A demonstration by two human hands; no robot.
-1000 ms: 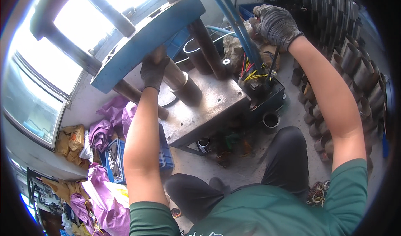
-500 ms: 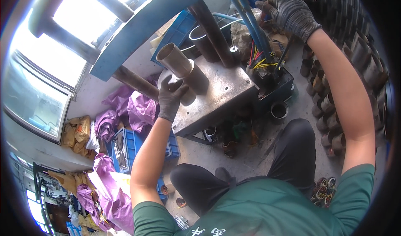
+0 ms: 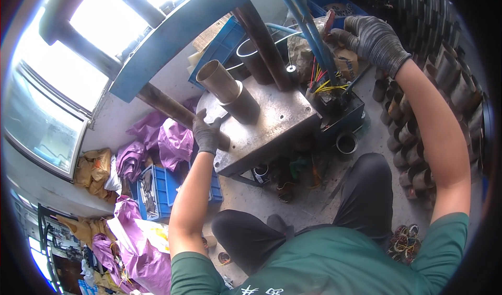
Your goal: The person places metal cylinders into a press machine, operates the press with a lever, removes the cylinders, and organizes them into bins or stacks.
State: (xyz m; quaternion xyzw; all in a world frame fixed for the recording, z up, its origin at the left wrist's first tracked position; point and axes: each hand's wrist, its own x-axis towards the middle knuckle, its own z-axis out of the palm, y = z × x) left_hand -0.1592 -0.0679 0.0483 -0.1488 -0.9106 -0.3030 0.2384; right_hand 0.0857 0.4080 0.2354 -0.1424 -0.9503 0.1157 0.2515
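Note:
My left hand point(image 3: 207, 133), in a grey knit glove, is at the left edge of a steel press table point(image 3: 272, 133). Its fingers are curled around a short dark metal cylinder point(image 3: 224, 141), partly hidden by the hand. Beside it a pale metal tube point(image 3: 218, 82) stands on a thicker dark cylinder point(image 3: 244, 107), with a white ring between them. My right hand point(image 3: 380, 43), gloved in striped grey, is raised at the upper right with its fingers bent. A dark rod point(image 3: 360, 78) rises toward its underside; what it grips is hidden. Left of its fingertips a red piece point(image 3: 329, 21) shows.
The blue press beam point(image 3: 183, 36) and its steel columns point(image 3: 261, 44) stand over the table. Blue hoses point(image 3: 308, 23) and coloured wires point(image 3: 329, 86) run at the right. Rows of metal tubes point(image 3: 413, 143) line the right side. Blue crates point(image 3: 167, 188) and purple bags point(image 3: 175, 143) lie left.
My left hand and the short cylinder have moved toward the table's near left edge, away from the stacked tube. My right hand has come down and right, showing the red piece.

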